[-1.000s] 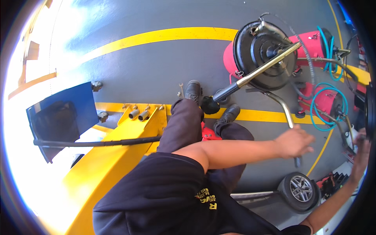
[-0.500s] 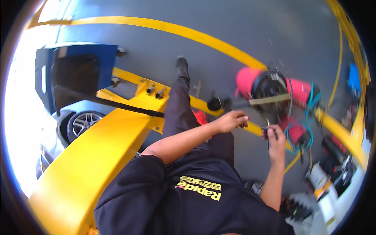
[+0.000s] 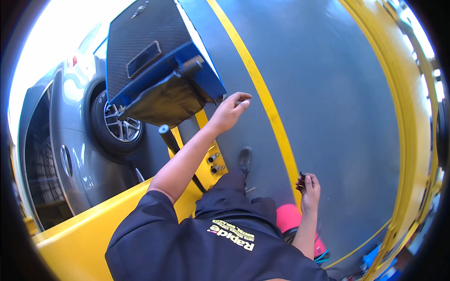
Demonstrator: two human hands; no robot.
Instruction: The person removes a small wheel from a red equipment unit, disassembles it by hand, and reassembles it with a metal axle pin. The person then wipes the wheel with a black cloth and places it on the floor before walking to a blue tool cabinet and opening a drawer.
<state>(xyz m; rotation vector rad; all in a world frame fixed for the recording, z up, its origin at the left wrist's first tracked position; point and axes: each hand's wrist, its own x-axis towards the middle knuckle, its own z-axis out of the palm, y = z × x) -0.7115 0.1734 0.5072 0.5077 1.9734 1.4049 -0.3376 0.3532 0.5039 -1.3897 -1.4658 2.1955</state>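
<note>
My left hand (image 3: 228, 114) is raised past the right corner of a blue tool cart (image 3: 213, 77), its fingers curled together. A small greyish thing shows at its fingertips, too little of it to name. Lower and to the right, my right hand (image 3: 309, 193) is closed round a small dark object (image 3: 302, 175); only its end sticks out above the fingers. The cart has a black ribbed top (image 3: 140, 35), with a phone (image 3: 143, 59) lying on it. A dark olive cloth (image 3: 164, 103) hangs from the cart's near side.
A grey car (image 3: 75, 126) with a wheel (image 3: 119, 124) stands at left. A yellow lift part (image 3: 93, 225) and a dark bar (image 3: 171, 140) lie beside me. A red tank (image 3: 288, 218) is close by my right forearm. Yellow lines (image 3: 269, 107) cross the floor; a yellow post (image 3: 382, 61) stands right.
My view has swung so the cart is nearer and the red tank lower. My left hand has reached forward to the cart's corner; my right hand has left the tank and dark machine.
</note>
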